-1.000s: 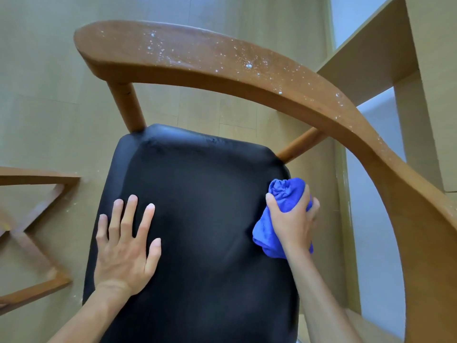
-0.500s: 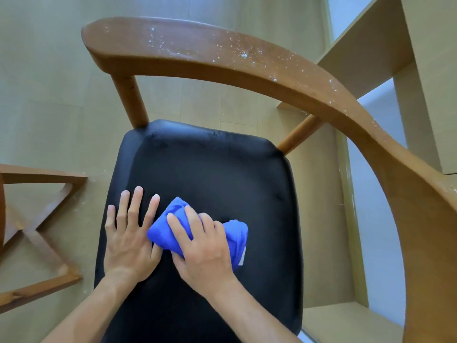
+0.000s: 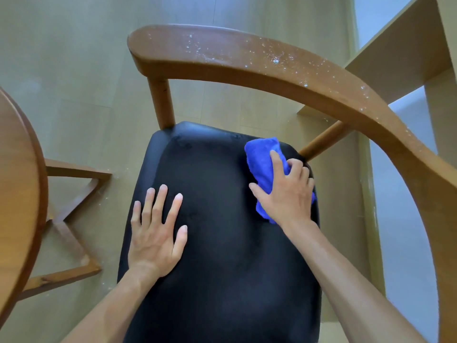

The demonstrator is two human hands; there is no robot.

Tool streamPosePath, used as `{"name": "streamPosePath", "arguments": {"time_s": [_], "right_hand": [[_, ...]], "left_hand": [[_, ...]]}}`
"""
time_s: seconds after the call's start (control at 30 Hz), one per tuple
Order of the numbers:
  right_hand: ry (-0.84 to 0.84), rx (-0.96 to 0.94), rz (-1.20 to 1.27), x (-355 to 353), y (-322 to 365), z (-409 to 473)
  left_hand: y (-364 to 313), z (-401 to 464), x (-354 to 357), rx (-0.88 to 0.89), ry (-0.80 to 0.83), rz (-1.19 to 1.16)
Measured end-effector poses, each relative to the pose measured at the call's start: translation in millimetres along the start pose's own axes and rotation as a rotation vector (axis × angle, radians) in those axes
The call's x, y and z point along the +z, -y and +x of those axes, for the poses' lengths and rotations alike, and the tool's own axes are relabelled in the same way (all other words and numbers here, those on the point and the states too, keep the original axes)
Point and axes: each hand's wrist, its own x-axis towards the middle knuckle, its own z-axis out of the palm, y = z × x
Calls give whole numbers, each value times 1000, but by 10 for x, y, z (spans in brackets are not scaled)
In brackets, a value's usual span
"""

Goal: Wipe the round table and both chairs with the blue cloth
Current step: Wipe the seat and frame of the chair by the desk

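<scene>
Cloth (image 3: 263,167), blue and bunched, lies long from 11 to 5 o'clock on the black seat (image 3: 222,243), gripped by the right hand (image 3: 286,196). Left hand (image 3: 155,233) rests flat on the seat, fingers spread, pointing toward 12 o'clock.

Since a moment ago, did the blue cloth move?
Yes. The blue cloth, gripped by the right hand, slid from mid-seat beside the left hand to the black seat's far right corner.
</scene>
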Motion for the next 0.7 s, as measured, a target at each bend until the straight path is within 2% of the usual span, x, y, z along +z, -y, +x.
{"name": "streamPosePath", "arguments": {"time_s": [0.03, 0.1, 0.2, 0.27, 0.4, 0.57, 0.63, 0.7], "right_hand": [[51, -32, -6, 58, -49, 1], [42, -88, 74, 147, -147, 9], [91, 44, 251, 259, -69, 26], [-4, 94, 276, 310, 164, -56], [-96, -150, 297, 337, 575, -547], [35, -482, 420, 302, 513, -1221], [-15, -389, 440, 266, 344, -880], [-43, -95, 404, 216, 274, -261]], "left_hand": [[-3, 1, -5, -3, 2, -1], [-11, 6, -16, -6, 11, -6], [-7, 5, 3, -2, 10, 2], [-4, -4, 9, 3, 8, -3], [-1, 9, 18, -2, -12, -24], [20, -13, -11, 21, -15, -44], [7, -13, -14, 7, -15, -61], [1, 0, -16, -1, -11, -54]]}}
